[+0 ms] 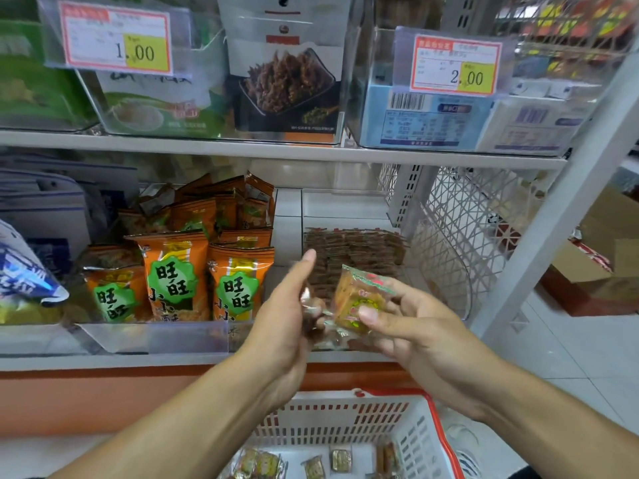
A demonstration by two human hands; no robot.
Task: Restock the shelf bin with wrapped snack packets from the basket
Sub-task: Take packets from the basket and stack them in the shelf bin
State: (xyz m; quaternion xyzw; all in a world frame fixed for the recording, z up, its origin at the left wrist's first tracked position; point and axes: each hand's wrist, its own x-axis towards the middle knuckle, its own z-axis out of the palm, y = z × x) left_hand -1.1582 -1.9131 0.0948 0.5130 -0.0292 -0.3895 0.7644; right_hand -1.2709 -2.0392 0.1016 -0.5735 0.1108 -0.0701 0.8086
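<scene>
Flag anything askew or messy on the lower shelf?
Mostly tidy. The orange snack bags stand upright in front, but those behind lean at mixed angles. Packets in the clear bin lie stacked flat. The right hand pinches one packet; the left hand's hold is blurred.

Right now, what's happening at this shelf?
A person is restocking. The right hand pinches a wrapped snack packet in front of the clear shelf bin, which already holds rows of brown packets. The left hand grips a blurred dark packet. More packets wait in the white basket below.
</scene>
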